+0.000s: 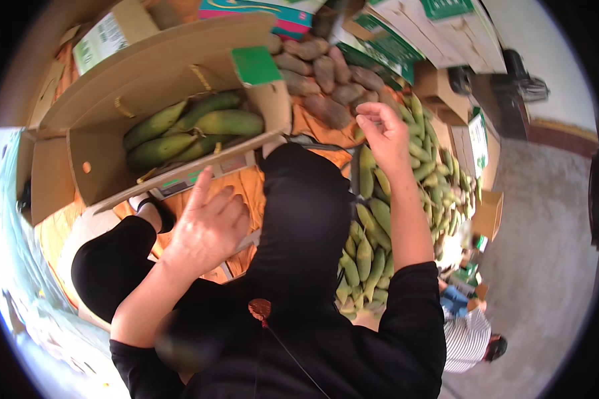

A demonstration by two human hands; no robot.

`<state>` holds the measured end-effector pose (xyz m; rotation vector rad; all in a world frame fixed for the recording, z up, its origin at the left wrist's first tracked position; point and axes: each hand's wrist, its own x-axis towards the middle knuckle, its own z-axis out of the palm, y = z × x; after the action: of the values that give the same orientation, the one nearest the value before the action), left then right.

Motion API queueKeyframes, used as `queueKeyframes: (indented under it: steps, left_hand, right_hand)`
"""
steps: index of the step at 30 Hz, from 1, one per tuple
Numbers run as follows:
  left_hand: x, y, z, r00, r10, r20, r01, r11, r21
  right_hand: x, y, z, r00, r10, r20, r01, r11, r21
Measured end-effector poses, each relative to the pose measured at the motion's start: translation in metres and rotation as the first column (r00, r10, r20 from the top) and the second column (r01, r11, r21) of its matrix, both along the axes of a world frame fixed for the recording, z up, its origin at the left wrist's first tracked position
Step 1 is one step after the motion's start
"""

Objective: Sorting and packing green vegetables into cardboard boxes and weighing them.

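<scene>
A cardboard box (173, 66) stands open at the upper left, with several long green radishes (229, 122) lying side by side inside. My left hand (213, 223) is at the box's near edge, its fingers extended and nothing in them. Whether its index fingertip touches the edge, I cannot tell. Over to the right, my right hand (387, 136) hovers between the brownish, potato-like roots (326, 110) and a large heap of green radishes (373, 233). Its fingers are bent, with the thumb apart and nothing visible between them.
Orange cloth (326, 133) lies under the goods. White and green cartons (439, 33) stand at the upper right, and a small brown carton (489, 213) is beside the heap. Another person in a striped shirt (464, 339) is at the lower right, near grey floor (539, 266).
</scene>
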<state>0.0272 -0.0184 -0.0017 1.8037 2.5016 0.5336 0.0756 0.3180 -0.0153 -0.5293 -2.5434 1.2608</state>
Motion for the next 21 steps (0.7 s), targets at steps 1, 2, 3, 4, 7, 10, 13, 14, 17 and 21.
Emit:
queueKeyframes:
  steps: [1, 2, 3, 4, 7, 10, 13, 14, 17, 21]
  left_hand:
    - [0.000, 0.002, 0.003, 1.000, 0.014, 0.001, -0.014, 1.000, 0.004]
    - [0.001, 0.001, 0.004, 1.000, -0.010, 0.007, 0.010, 1.000, 0.005]
    - [0.001, 0.001, 0.004, 1.000, 0.012, -0.007, -0.012, 1.000, -0.007]
    - [0.002, 0.001, 0.003, 0.999, 0.033, -0.020, -0.033, 0.999, -0.017]
    - [0.002, 0.005, 0.001, 1.000, 0.018, -0.016, -0.018, 1.000, -0.005]
    - [0.002, 0.007, 0.006, 1.000, 0.025, -0.016, -0.025, 1.000, -0.011]
    - [0.001, 0.011, 0.011, 0.998, 0.052, -0.047, -0.054, 0.998, -0.042]
    - [-0.001, 0.011, 0.013, 0.995, 0.059, -0.082, -0.063, 0.997, -0.042]
    - [-0.007, 0.016, 0.016, 0.989, 0.076, -0.123, -0.079, 0.997, -0.014]
    - [-0.011, 0.020, 0.014, 0.983, 0.088, -0.161, -0.089, 0.996, 0.002]
  right_hand:
    - [0.017, 0.013, -0.016, 0.997, -0.044, 0.058, 0.043, 0.999, 0.028]
    - [0.030, 0.021, -0.029, 0.991, -0.077, 0.111, 0.072, 0.996, 0.052]
    - [0.045, 0.028, -0.039, 0.977, -0.125, 0.170, 0.103, 0.986, 0.132]
    - [0.063, 0.036, -0.053, 0.973, -0.149, 0.177, 0.126, 0.983, 0.136]
    - [0.122, 0.062, -0.103, 0.902, -0.270, 0.335, 0.205, 0.954, 0.219]
    - [0.180, 0.069, -0.158, 0.814, -0.328, 0.480, 0.215, 0.937, 0.276]
    - [0.230, 0.053, -0.202, 0.719, -0.332, 0.611, 0.228, 0.943, 0.243]
    - [0.246, 0.046, -0.219, 0.696, -0.333, 0.636, 0.233, 0.943, 0.238]
    - [0.309, 0.028, -0.263, 0.633, -0.271, 0.725, 0.244, 0.959, 0.146]
    - [0.338, 0.000, -0.288, 0.384, -0.141, 0.913, 0.385, 0.923, -0.019]
